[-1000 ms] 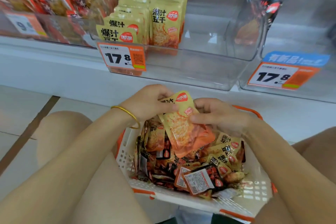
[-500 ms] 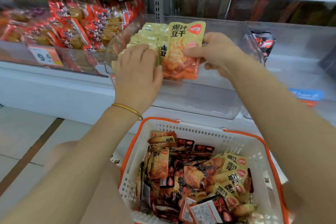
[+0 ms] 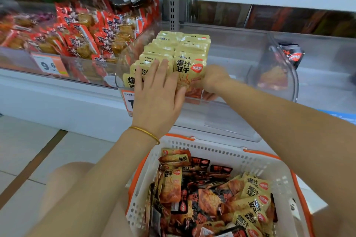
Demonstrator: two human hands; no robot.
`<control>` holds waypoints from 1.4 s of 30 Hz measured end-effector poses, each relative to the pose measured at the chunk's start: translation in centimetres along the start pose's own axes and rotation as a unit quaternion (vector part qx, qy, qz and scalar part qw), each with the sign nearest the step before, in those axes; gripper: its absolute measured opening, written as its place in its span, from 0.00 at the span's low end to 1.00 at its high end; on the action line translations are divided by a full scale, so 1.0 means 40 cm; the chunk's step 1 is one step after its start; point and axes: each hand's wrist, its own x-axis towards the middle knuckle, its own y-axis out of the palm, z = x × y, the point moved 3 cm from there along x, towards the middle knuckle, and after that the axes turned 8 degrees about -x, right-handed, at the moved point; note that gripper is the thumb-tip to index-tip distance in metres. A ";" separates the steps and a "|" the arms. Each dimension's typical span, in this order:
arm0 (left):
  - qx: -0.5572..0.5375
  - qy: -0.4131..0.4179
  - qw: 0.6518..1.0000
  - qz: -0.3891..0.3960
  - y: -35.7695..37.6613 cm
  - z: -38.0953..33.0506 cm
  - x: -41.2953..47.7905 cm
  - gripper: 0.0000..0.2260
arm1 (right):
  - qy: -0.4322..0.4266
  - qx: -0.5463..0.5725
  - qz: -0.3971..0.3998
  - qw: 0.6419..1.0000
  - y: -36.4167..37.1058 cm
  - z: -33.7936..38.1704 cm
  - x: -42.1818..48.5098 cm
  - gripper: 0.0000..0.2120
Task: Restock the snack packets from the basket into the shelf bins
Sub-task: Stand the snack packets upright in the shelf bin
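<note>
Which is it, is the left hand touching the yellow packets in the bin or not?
Touching. Head view: the left hand lies flat on the yellow packets, fingers straight across their fronts.

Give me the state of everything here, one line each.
Left hand: flat, fingers straight, pressing the left row of packets.
Right hand: gripping the front yellow packet by its edge.
Front yellow packet: upright in the middle bin.
Middle bin: part filled.
Basket: heaped with packets.
Right bin: one dark packet.
</note>
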 end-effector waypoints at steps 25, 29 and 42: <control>-0.091 0.185 0.978 -0.015 -0.060 -0.057 -0.186 0.11 | -0.217 0.228 -0.256 0.914 -0.059 -0.048 -0.334 0.17; -0.102 0.169 0.975 0.098 -0.004 -0.022 -0.224 0.13 | -0.219 0.283 -0.251 0.899 0.039 -0.091 -0.395 0.17; 0.034 -0.029 0.905 0.423 0.141 0.061 -0.282 0.16 | 0.143 0.184 0.309 0.922 0.723 -0.341 -0.281 0.14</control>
